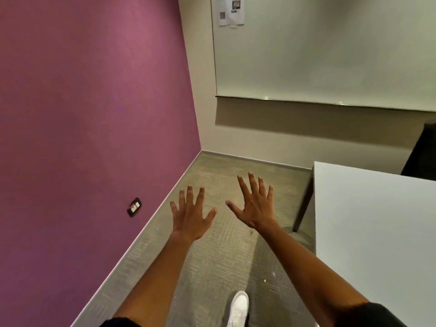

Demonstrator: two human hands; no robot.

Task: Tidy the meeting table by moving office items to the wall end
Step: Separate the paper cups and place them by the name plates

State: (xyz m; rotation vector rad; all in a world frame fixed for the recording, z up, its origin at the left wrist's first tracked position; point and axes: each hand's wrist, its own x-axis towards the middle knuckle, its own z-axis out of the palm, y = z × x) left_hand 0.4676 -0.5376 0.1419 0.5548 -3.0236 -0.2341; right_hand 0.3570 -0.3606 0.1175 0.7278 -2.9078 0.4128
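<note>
Both arms reach out in front of me over the carpet, palms down. My left hand has its fingers spread and holds nothing. My right hand is also spread wide and holds nothing. The white meeting table fills the right side; only its bare corner and part of its top show, and no office items are visible on that part. Both hands are to the left of the table, apart from it.
A purple wall with a socket runs along the left. A whiteboard hangs on the beige far wall. A dark chair stands behind the table. One table leg meets the grey carpet. A white shoe is below.
</note>
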